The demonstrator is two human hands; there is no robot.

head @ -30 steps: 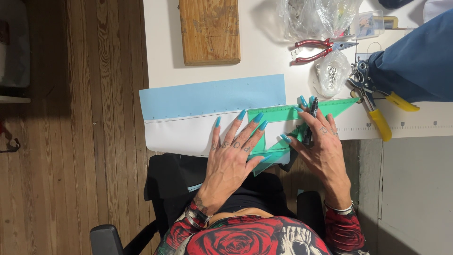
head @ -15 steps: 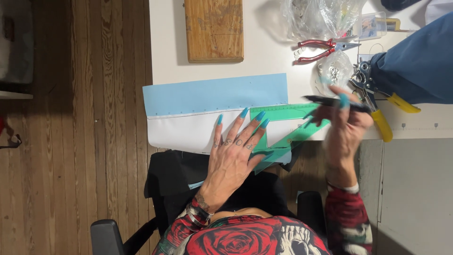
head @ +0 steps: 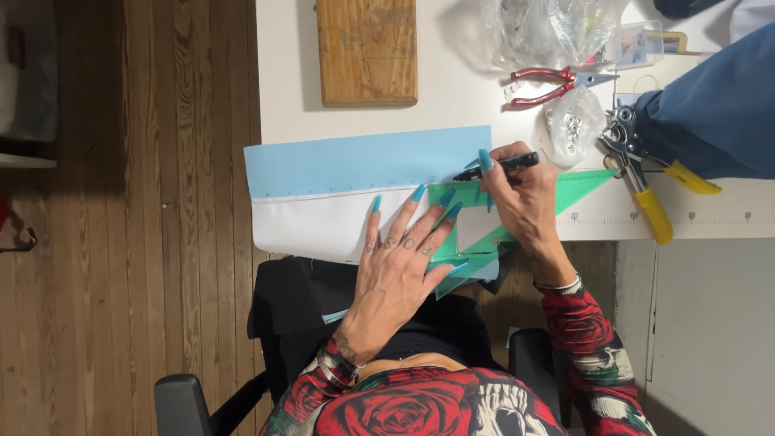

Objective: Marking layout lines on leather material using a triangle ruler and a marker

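At the near edge of the white table [head: 452,105], the left hand [head: 395,270] lay flat with fingers spread, pressing a green set square [head: 472,218] onto the blue-and-white sheet [head: 347,194]. The right hand [head: 521,202] was closed around a black marker [head: 496,167], its tip down at the triangle's upper edge, over the blue band.

Judging from that hold, the triangle overhung the table edge and could have pivoted under pen pressure, skewing the line; the sheet also hung partly off the table and might have slid. Long nails could have loosened the pressing grip.

Counted: one set square, one marker, one sheet. Farther out lay one wooden block [head: 367,50], one pair of red-handled pliers [head: 549,85], one yellow-handled punch tool [head: 646,182], one small bag of metal rings [head: 571,127] and a larger clear bag [head: 549,28]. Blue fabric [head: 718,105] lay at the right.
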